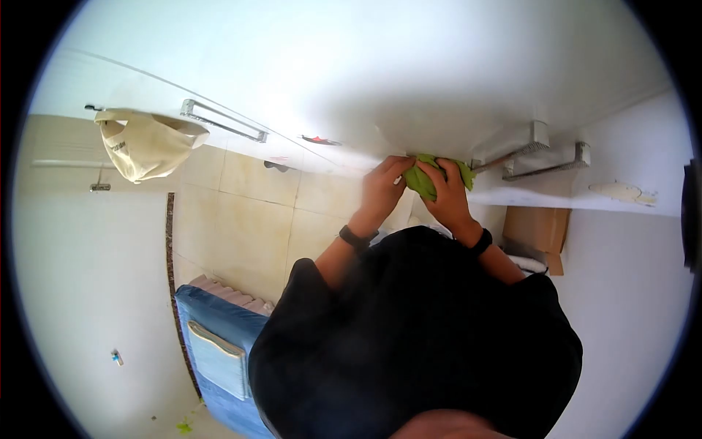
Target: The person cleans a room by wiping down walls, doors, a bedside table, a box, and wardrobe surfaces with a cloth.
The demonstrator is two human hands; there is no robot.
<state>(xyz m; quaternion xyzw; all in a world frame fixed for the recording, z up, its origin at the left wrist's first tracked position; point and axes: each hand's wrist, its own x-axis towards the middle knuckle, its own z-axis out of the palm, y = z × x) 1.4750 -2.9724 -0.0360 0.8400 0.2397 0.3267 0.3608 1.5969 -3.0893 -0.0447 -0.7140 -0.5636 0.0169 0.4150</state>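
Observation:
A crumpled green cloth (423,183) is bunched between my two hands, up against the white cabinet front (409,95). My right hand (450,196) grips it from the right, fingers bent over its top. At the cloth's left edge, my left hand (383,186) has its fingers closed on it. Just to the right of the cloth a metal door handle (512,155) sticks out from the cabinet. Both wrists wear dark bands.
Farther right is a second handle (552,170), with an open cardboard box (536,228) below. To the left are another handle (223,121) and a hanging cream cloth bag (142,145). A blue bed (227,366) stands on the tiled floor (252,212) at lower left.

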